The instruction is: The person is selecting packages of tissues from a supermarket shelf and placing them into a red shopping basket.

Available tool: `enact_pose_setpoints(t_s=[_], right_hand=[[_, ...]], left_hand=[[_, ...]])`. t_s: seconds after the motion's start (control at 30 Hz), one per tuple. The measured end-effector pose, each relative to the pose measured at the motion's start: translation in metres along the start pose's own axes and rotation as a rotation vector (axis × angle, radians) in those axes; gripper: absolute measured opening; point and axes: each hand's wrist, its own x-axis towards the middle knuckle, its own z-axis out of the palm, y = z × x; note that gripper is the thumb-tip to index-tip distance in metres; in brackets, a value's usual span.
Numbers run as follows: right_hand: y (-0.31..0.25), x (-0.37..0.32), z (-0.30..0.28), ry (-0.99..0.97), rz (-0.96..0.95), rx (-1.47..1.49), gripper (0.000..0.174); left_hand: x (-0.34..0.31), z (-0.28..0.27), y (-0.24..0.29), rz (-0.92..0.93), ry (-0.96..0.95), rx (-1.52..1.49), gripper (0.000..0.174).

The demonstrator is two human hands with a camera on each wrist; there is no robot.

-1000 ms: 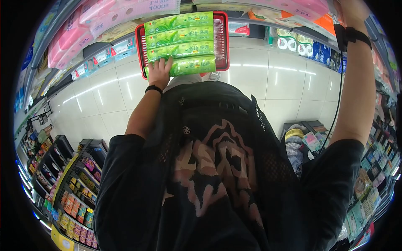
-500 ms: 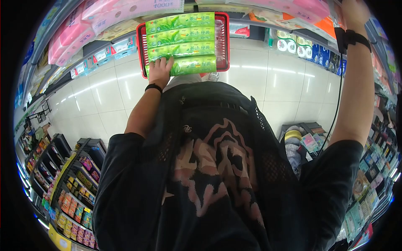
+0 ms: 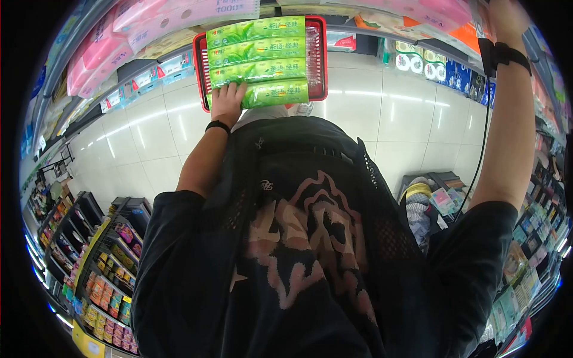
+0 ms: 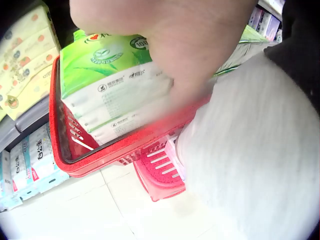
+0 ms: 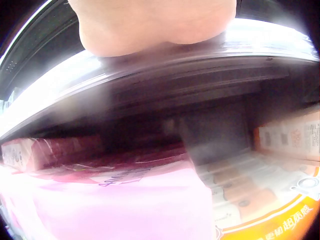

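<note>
In the head view a red shopping basket (image 3: 324, 62) holds a row of several green tissue packs (image 3: 259, 52) at its top. My left hand (image 3: 225, 101) rests on the nearest pack, with the fingers spread over its left end. The left wrist view has that hand (image 4: 165, 35) over the pack's white-and-green end (image 4: 107, 75), close above the basket's rim. Far up at the right, my right hand (image 3: 507, 22) is raised to a shelf. The right wrist view catches only the heel of the hand (image 5: 155, 25) at the pale shelf edge (image 5: 200, 52); its fingers are hidden.
Pink tissue packs (image 3: 101, 65) fill the shelf at left, and more pink packs (image 5: 115, 205) lie beneath the right hand's shelf edge. Toilet-roll packs (image 3: 412, 61) stand low at right. Pale floor tiles (image 3: 352, 119) run below. Display racks (image 3: 110, 280) flank my left side.
</note>
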Motion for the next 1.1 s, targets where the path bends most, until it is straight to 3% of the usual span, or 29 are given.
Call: enact_pose_setpoints(t_s=[0.03,0.1,0.13,0.2,0.33,0.43,0.7,1.1], right_hand=[[0.0,0.0,0.0,0.0,0.0,0.012,0.035],[-0.001,0.0,-0.001,0.001,0.003,0.022,0.035],[-0.003,0.0,-0.002,-0.002,0.011,0.022,0.036],[-0.002,0.0,-0.002,-0.006,0.019,0.019,0.036],[-0.002,0.0,-0.001,-0.019,0.042,0.014,0.036],[-0.003,0.001,-0.003,-0.036,0.031,0.026,0.037],[-0.005,0.0,-0.003,-0.092,0.083,0.066,0.04],[-0.005,0.0,-0.003,-0.098,0.166,0.183,0.041]], left_hand=[[0.0,-0.003,0.0,0.003,-0.001,0.002,0.055],[0.004,-0.029,0.005,-0.037,-0.186,-0.036,0.069],[0.005,-0.03,0.005,-0.034,-0.186,-0.035,0.069],[0.008,-0.035,0.005,0.122,-0.112,-0.212,0.088],[0.036,-0.054,0.032,0.302,-0.081,-0.277,0.089],[0.059,-0.053,0.057,0.394,0.032,-0.282,0.073],[0.084,-0.022,0.101,0.383,0.014,-0.236,0.066],[0.09,-0.012,0.096,0.398,-0.021,-0.255,0.065]])
